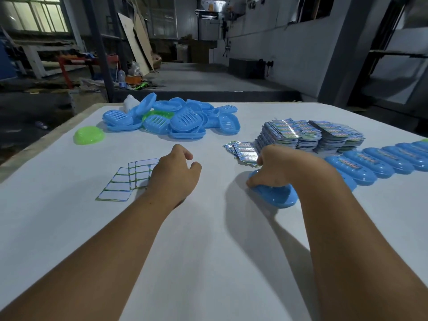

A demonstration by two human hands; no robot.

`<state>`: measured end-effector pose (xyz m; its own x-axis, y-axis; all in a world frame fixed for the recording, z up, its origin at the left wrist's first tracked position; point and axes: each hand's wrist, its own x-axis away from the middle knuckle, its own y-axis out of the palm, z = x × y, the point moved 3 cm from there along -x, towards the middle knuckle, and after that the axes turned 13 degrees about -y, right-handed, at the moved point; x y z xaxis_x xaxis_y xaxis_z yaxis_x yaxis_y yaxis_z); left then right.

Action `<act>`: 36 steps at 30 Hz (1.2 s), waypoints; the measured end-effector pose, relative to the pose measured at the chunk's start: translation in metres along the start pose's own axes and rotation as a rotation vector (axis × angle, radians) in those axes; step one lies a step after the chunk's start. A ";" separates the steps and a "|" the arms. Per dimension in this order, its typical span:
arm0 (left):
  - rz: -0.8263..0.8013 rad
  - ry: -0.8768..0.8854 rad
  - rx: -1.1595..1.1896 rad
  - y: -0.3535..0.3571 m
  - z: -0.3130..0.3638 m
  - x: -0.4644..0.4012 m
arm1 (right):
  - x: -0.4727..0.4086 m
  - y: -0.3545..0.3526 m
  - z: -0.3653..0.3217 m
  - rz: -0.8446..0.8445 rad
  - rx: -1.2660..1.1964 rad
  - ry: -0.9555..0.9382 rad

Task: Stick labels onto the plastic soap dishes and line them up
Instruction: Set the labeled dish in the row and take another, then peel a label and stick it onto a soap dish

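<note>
Right hand (269, 169) on glossy, seemingly oval dish (278, 195)

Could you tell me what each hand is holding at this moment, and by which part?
The right hand grips a blue soap dish on the table, fingers curled over its left end. The left hand holds nothing, hanging loosely curled beside the empty sticker sheets.

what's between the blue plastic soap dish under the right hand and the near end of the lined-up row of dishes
Nothing visible. The right hand grips the blue plastic soap dish, and only bare white table shows between it and the near end of the row of labelled blue dishes.
</note>
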<state>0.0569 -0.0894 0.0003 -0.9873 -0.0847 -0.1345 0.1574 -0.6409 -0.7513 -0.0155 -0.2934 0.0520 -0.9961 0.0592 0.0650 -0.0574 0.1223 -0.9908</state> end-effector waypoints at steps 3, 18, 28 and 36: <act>-0.007 0.001 0.006 0.000 0.000 0.000 | 0.000 -0.002 0.003 0.041 0.024 -0.001; 0.044 -0.001 0.039 -0.003 -0.003 -0.004 | -0.025 0.020 -0.021 0.198 -0.170 -0.206; 0.231 0.243 -0.320 0.004 0.025 -0.069 | -0.033 0.032 -0.036 0.333 -0.256 -0.320; 0.225 0.207 -0.506 0.027 0.037 -0.107 | -0.035 0.032 -0.035 0.317 -0.302 -0.327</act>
<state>0.1660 -0.1252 0.0183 -0.9114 0.0066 -0.4114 0.4039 -0.1769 -0.8975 0.0199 -0.2574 0.0223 -0.9330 -0.1660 -0.3192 0.2226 0.4306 -0.8747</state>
